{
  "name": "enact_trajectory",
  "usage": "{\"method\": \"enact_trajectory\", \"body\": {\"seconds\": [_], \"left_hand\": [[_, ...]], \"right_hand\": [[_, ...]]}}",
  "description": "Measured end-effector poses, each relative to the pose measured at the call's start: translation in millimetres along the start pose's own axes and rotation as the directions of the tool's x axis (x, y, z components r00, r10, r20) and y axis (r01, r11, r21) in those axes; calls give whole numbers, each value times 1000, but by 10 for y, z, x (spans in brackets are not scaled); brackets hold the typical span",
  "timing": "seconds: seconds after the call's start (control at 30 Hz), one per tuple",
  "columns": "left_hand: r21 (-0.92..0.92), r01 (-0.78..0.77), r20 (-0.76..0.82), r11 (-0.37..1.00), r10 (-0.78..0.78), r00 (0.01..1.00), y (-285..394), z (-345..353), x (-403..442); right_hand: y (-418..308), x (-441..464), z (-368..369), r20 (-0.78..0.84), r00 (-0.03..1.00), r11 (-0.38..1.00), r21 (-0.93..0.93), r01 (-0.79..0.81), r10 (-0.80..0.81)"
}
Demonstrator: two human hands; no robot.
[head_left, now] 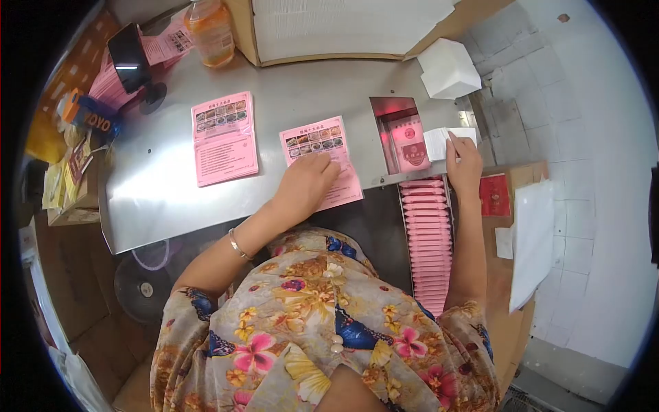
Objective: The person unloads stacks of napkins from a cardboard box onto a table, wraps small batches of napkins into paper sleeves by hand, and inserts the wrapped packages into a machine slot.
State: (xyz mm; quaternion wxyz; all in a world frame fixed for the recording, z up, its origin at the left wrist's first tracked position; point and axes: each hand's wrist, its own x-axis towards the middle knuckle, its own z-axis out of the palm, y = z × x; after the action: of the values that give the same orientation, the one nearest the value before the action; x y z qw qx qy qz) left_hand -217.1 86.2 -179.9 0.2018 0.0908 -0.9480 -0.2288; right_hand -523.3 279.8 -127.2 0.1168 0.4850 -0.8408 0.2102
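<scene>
My left hand rests on a pink printed sleeve with rows of food pictures, its fingers curled together at the sleeve's middle. This sleeve lies at the top of a small stack on the metal counter. My right hand is at a small pile of folded white napkins, with a finger across the top and the thumb at the near side. Left of the napkins, a slot in the counter glows red, and a pink packet with a dark red print sits in it.
A second pink stack lies to the left on the counter. Below the slot runs a chute of pink packets. A white napkin block, a large carton, an orange bottle and a dark stand line the back.
</scene>
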Motion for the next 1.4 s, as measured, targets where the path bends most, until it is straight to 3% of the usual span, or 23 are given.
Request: {"method": "enact_trajectory", "body": {"seconds": [0.07, 0.13, 0.17, 0.23, 0.27, 0.33, 0.4, 0.5, 0.6, 0.77, 0.83, 0.87, 0.93, 0.97, 1.07, 1.1, 1.13, 1.17, 1.23, 1.27, 1.33, 1.37, 1.4], "left_hand": [[-77, 68, 46, 995, -65, 997, -26, -61, -70], [22, -34, -102, 999, 36, 994, -111, -129, -148], [150, 34, -93, 988, -20, 995, -116, -117, -212], [189, 55, -79, 980, -41, 996, -127, -134, -239], [224, 78, -68, 972, -64, 996, -131, -139, -257], [247, 73, -46, 966, -63, 997, -141, -118, -240], [273, 65, -33, 960, -58, 998, -156, -79, -163], [203, 39, -64, 978, -27, 998, -105, -16, -25], [133, 29, -90, 991, -17, 996, -43, 57, 116], [91, 16, -101, 996, -6, 995, 43, 108, 212], [143, 1, -177, 990, 25, 984, 43, 118, 238], [149, -10, -176, 989, 36, 984, 46, 115, 251], [209, 59, -255, 976, -4, 967, 43, 66, 280], [210, 60, -261, 976, -4, 965, 0, 76, 275], [162, 113, -221, 980, -75, 972, -70, 99, 237], [77, 183, -95, 980, -176, 980, -16, 0, 287], [2, 253, 45, 967, -253, 966, 6, -49, 326], [-2, 246, 56, 969, -246, 968, -13, -36, 352], [-6, -104, -109, 995, 103, 989, -57, -14, 459], [-8, -118, -105, 993, 117, 988, -89, 18, 515], [135, -312, -192, 940, 334, 923, -146, 69, 589], [142, -304, -198, 942, 328, 924, -167, 57, 591], [115, -246, -36, 963, 251, 967, -156, 9, 580]], "right_hand": [[-26, -24, 11, -19, 1000, 999, 47, 16, -15], [-115, -38, 3, 38, 997, 997, 38, -68, 67], [-107, -45, 22, 38, 997, 997, 43, -71, 70], [-61, -32, 53, -102, 977, 957, -244, 156, -185], [81, -14, 114, -101, 978, 958, -240, 156, -184], [379, 32, 203, -109, 991, 997, -2, 73, -72], [302, 12, 60, -46, 998, 993, -111, 32, -38], [-212, -115, 114, -110, 934, 936, 64, 347, -339], [-1023, -403, 298, -7, 794, 783, 161, 601, -608], [-1338, -139, 1026, 86, 867, 871, 85, 484, -490], [-1484, 125, 1202, 347, 875, 935, 234, 266, -336], [-1493, 142, 1155, 337, 881, 936, 232, 264, -332], [-1550, 174, 1038, 217, 814, 841, 78, 535, -538], [-1405, 142, 997, 298, 760, 806, 64, 588, -578], [-1128, -47, 490, 128, 825, 830, 188, 525, -551], [-986, -77, 349, 65, 866, 852, 227, 472, -497], [-881, -79, 212, -42, 913, 907, 111, 407, -405], [-650, -73, 161, -132, 949, 945, 125, 303, -287], [-369, -15, 64, -215, 965, 988, -70, 137, -149], [-214, -39, 78, -222, 965, 989, -76, 126, -140], [5, -82, 181, -123, 992, 996, -87, 29, -40], [39, -101, 180, -95, 995, 1000, -27, 11, -13], [2, -92, 156, -90, 996, 1000, -22, 18, -20]]}}
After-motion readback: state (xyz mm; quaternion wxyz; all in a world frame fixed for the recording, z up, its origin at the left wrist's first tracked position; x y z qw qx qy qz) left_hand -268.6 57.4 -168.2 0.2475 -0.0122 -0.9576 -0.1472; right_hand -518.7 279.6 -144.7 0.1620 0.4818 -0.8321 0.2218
